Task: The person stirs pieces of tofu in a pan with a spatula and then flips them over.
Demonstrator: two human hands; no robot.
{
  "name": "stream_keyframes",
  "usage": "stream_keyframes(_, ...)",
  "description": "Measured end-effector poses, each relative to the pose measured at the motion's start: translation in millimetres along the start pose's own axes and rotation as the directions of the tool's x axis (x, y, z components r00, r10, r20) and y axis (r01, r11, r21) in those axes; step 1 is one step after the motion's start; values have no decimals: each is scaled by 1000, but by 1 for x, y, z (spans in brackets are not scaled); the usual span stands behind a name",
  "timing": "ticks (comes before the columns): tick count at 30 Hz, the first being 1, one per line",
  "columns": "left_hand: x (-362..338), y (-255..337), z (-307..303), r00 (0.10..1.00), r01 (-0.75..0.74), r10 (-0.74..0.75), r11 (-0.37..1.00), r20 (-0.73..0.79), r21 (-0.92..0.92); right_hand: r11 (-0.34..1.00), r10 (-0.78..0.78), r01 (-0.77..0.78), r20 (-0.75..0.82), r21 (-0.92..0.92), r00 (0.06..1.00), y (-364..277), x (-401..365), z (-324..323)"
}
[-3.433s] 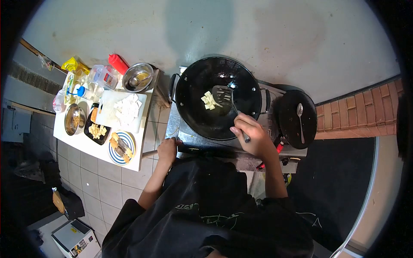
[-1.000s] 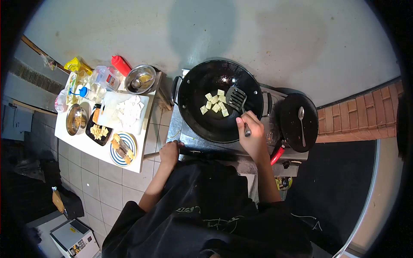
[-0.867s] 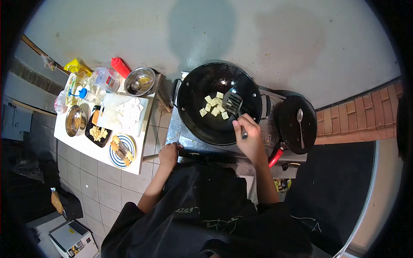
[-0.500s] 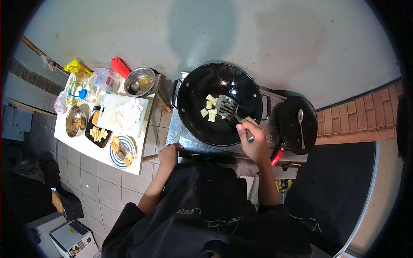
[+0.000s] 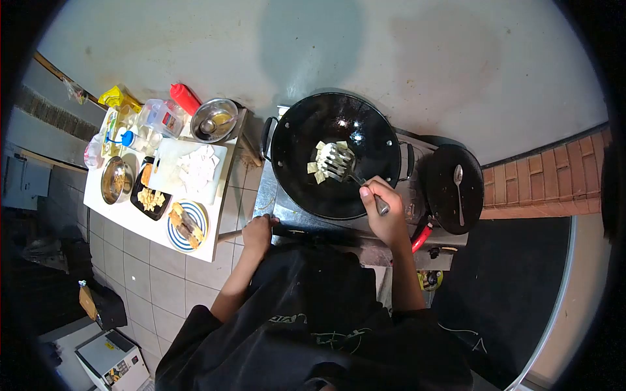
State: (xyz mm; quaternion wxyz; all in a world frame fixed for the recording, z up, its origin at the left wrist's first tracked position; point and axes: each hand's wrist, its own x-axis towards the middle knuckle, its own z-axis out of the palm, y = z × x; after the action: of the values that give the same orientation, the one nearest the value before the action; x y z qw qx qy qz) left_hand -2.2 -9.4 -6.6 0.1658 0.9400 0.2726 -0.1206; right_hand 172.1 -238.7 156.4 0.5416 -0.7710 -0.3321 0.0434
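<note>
Inside a large black wok [image 5: 306, 189] on the stove, pale square pieces [image 5: 319, 171] lie left of the middle. My right hand [image 5: 385, 212] is wrapped round the handle of a slotted metal spatula [image 5: 336, 161], whose head rests over the pieces and hides some of them. At the stove's front edge, left of the wok, my left hand [image 5: 259, 232] has its fingers bent down at the edge; what they hold, if anything, is hidden.
A black pan [image 5: 443, 189] with a spoon [image 5: 459, 195] sits right of the wok. On the left table [image 5: 124, 218] are a cutting board [image 5: 166, 173] with white pieces, a striped plate [image 5: 204, 218], a metal bowl [image 5: 225, 107], a black tray [image 5: 153, 214] and a red bottle [image 5: 185, 98].
The spatula head has moved left and slightly down, over the pale pieces, which now sit closer together. My right hand still grips the handle, and my left hand stays at the edge.
</note>
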Motion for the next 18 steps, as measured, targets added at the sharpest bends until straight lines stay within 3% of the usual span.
stream_keyframes(7,-1,0,0,1000,5,-5,1000,2,-17,1000,16,-14,55,-22,998,-6,-1,5)
stream_keyframes(18,-2,2,-3,1000,19,-19,999,12,-26,982,-82,74,-38,-174,996,-9,1,5)
